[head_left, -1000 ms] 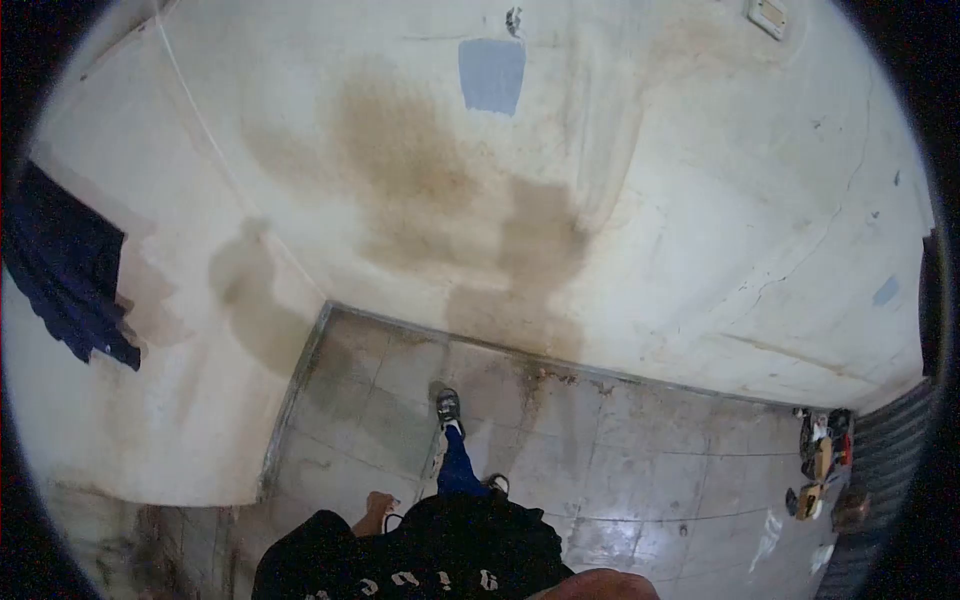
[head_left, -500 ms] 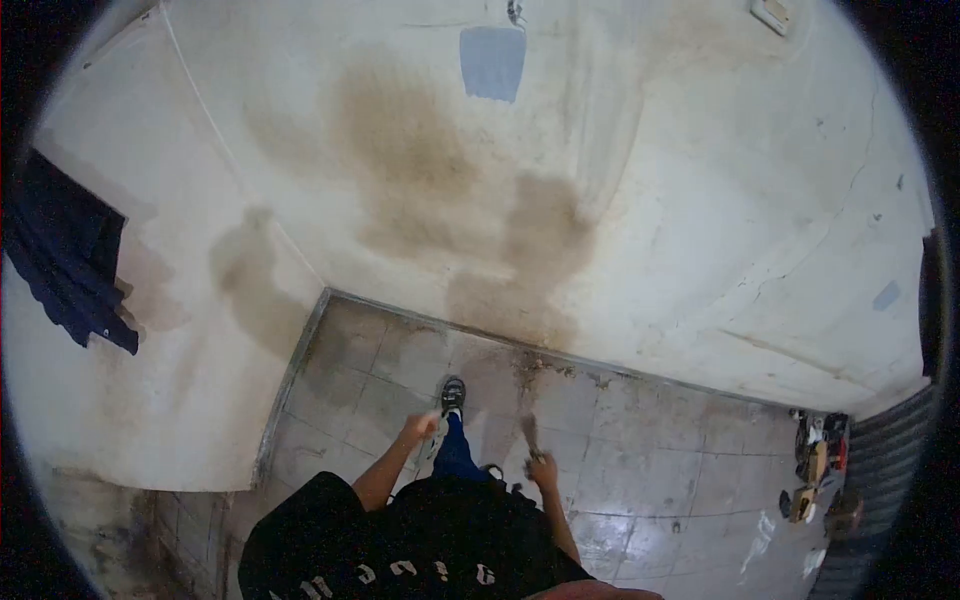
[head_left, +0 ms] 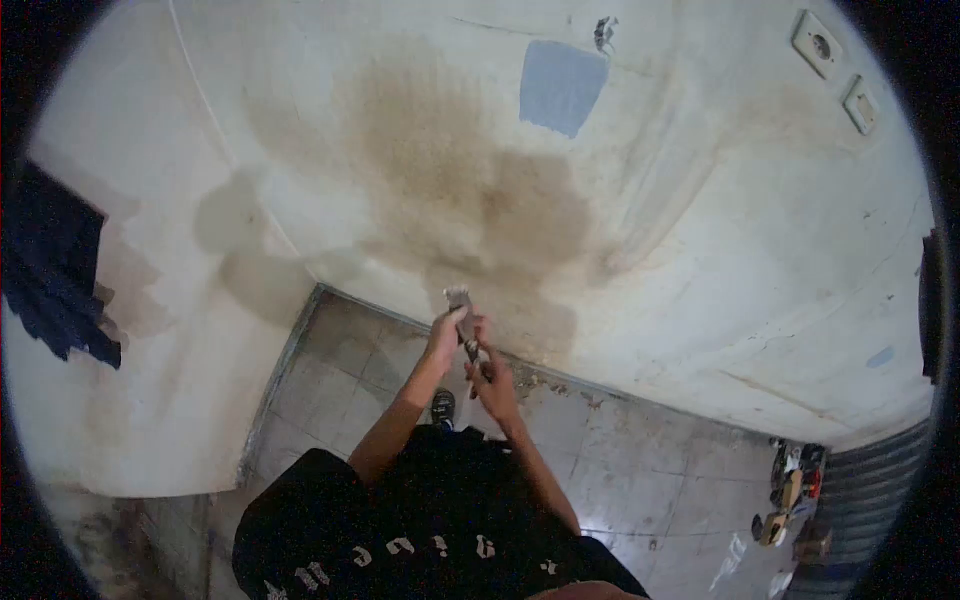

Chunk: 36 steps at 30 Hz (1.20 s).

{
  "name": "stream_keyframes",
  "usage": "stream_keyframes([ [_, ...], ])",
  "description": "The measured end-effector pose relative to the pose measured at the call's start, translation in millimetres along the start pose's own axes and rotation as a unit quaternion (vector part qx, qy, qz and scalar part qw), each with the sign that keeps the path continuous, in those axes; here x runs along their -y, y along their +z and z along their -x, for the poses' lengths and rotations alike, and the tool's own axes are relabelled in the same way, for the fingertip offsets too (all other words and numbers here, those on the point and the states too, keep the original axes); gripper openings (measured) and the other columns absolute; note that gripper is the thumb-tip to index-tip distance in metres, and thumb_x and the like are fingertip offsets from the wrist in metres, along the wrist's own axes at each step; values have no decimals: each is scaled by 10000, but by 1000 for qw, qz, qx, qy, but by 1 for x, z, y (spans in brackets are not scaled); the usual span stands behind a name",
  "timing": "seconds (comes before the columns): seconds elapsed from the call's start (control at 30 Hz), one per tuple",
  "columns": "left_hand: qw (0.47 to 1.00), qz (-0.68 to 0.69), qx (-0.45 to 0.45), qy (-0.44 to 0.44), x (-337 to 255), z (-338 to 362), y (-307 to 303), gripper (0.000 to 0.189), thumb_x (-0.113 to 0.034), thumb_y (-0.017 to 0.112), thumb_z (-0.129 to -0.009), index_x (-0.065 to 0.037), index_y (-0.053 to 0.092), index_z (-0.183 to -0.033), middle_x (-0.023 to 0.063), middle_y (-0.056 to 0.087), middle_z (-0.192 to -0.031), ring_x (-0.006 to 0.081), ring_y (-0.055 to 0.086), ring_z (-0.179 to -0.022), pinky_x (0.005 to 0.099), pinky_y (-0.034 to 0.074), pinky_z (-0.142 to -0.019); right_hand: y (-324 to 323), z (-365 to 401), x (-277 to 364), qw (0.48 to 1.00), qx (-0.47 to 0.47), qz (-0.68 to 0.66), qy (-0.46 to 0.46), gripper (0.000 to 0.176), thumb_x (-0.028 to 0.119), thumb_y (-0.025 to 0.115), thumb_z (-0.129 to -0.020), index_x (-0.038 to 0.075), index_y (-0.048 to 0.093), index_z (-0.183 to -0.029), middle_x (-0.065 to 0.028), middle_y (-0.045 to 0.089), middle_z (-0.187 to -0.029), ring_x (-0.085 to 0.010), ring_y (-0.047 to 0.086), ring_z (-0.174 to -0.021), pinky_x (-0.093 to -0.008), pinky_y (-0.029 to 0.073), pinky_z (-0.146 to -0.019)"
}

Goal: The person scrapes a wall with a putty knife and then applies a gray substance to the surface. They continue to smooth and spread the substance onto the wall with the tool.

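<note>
A scraper-like tool with a flat grey blade and a dark handle is held up before the stained wall. My left hand is closed on its blade part, near the whitish top edge. Lower down, my right hand is wrapped round the handle. Both hands are close together over the base of the wall. Whether the blade touches the wall cannot be made out.
Dark cloth hangs at the left. A grey-blue patch, a socket and a switch plate are on the wall. Debris lies along its foot. Several items stand near a corrugated shutter.
Both hands have come together and risen toward the wall. The tool, earlier in my right hand alone, is now held by both. The view has shifted slightly.
</note>
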<state>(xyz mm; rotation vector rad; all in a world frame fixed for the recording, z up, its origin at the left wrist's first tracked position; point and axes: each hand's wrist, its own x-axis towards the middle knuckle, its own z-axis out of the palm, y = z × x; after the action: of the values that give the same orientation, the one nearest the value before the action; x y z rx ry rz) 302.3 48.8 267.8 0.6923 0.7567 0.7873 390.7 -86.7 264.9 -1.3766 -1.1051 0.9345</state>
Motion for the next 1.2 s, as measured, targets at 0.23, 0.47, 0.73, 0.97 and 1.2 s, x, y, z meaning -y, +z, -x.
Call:
stream_keyframes([
  [0.23,980,-34,162,111,-150,-76,71,311,-319,533,-935,-42,611,-1051,79,680,-945,190,656,-836,335,512,-770,3,-107,103,985,-146,25,-89,489,106,566,-911,110,459,-1388,-96,587,-694,-139,536,-608,-302,467,-597],
  [0.47,968,-13,202,146,-231,-118,156,347,-352,525,-948,-30,611,-1047,95,657,-840,185,632,-660,318,512,-585,-12,-186,182,939,-253,156,-172,450,100,603,-895,102,528,-1339,-225,677,-898,-170,650,-621,-300,501,-591],
  [0.73,971,-13,190,146,-251,-115,176,338,-357,519,-954,-40,608,-1029,43,563,-652,143,512,-433,288,432,-413,1,-200,191,899,-328,202,-208,426,92,617,-878,105,565,-1300,-215,681,-854,-273,707,-690,-322,520,-585],
  [0.97,980,-31,136,144,-246,-118,184,352,-388,511,-956,-49,598,-989,7,507,-599,107,469,-390,247,331,-317,-1,-207,197,902,-320,185,-225,438,62,627,-856,103,568,-1288,-211,685,-929,-307,706,-741,-342,537,-613],
  [1.2,977,-39,124,168,-262,-113,191,343,-385,526,-954,-49,593,-956,1,497,-574,111,455,-363,250,322,-314,1,-212,208,908,-318,163,-218,384,21,615,-861,30,579,-1243,-211,679,-982,-258,692,-815,-321,530,-690],
])
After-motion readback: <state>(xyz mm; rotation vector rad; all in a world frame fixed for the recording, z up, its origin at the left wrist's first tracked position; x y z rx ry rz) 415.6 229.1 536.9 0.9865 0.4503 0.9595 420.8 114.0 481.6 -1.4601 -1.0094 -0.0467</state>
